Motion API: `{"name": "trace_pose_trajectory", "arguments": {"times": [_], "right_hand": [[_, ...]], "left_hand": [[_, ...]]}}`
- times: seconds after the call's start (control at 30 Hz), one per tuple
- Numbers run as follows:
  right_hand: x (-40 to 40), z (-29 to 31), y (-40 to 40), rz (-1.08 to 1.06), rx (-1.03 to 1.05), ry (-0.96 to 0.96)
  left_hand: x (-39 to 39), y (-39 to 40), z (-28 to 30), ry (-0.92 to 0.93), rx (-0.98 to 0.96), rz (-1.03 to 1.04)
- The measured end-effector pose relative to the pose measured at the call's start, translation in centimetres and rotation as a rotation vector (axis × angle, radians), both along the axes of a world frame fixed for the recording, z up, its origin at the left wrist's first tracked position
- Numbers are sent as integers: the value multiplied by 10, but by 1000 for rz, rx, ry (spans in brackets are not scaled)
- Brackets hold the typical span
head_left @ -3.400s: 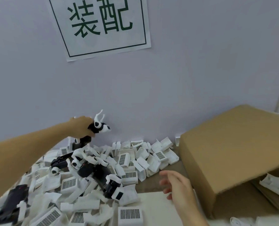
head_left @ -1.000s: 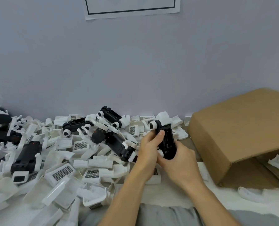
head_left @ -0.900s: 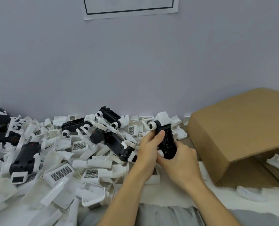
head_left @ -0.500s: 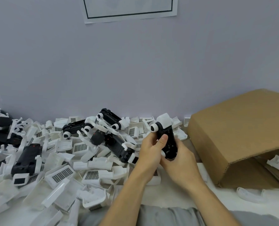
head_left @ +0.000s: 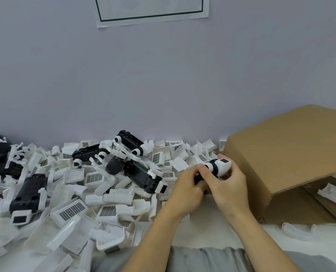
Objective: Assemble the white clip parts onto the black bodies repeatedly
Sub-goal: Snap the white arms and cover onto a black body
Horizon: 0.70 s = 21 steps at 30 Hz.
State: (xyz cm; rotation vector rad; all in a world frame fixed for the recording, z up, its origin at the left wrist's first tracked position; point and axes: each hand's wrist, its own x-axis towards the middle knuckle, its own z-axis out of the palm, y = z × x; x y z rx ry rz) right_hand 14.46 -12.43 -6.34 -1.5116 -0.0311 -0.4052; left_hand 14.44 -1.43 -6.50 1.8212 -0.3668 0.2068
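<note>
Both hands meet above the desk point(head_left: 200, 228) near its middle, just left of the cardboard box point(head_left: 292, 154). The right hand point(head_left: 229, 185) curls its fingers around a white clip part point(head_left: 222, 166) with a small dark square on its end face, thumb laid across it. The left hand point(head_left: 186, 188) grips the black body point(head_left: 197, 178) the white piece sits against (only a sliver of black shows between the fingers). To the left, a heap of loose white parts point(head_left: 96, 193) covers the desk toward the wall, with several finished black-and-white units point(head_left: 141, 174) lying on top. The box lies on its side at the desk's right edge, more white pieces point(head_left: 334, 195) showing inside its opening.
</note>
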Motion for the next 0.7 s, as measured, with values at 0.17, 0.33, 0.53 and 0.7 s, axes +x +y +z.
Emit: {"name": "trace_pose_trajectory", "arguments": {"times": [0.17, 0.33, 0.53, 0.7], "right_hand": [[5, -5, -3, -95, -42, 0], [7, -7, -5, -112, -45, -10], [4, -4, -3, -21, 7, -44], [-3, -2, 3, 150, 7, -50]], "left_hand": [[0, 1, 1, 14, 15, -14], [-1, -1, 2, 9, -17, -29], [1, 0, -2, 41, -101, 22], [1, 0, 0, 27, -208, 140]]}}
